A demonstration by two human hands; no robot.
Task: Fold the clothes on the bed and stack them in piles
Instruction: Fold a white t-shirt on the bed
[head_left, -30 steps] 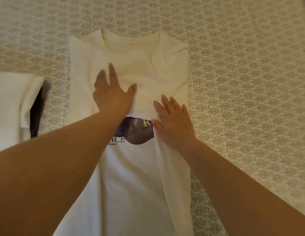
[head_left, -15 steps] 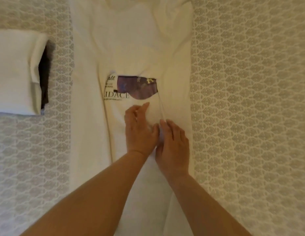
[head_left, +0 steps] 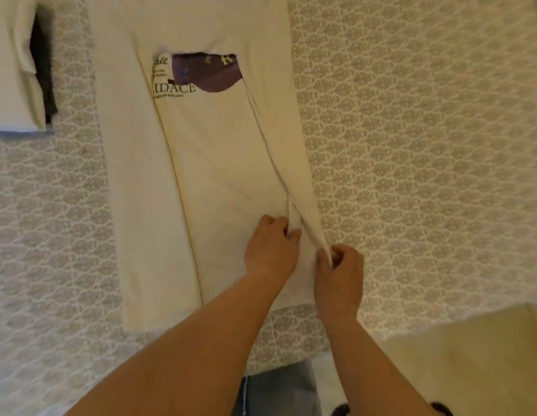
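Light: dim, warm yellowish indoor cast, even, no glare.
Shadows: soft and faint.
Sharpness: slightly soft overall; bed (head_left: 411, 145) pattern smeared toward the edges.
Distortion: wide-angle bending at the borders.

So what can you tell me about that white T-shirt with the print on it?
The white T-shirt lies flat, lengthwise on the patterned bedspread. It looks like soft cotton, with a purple graphic and dark lettering. Both long sides are folded inward. The left hand grips the cloth near the hem; the right hand pinches the right flap's edge.
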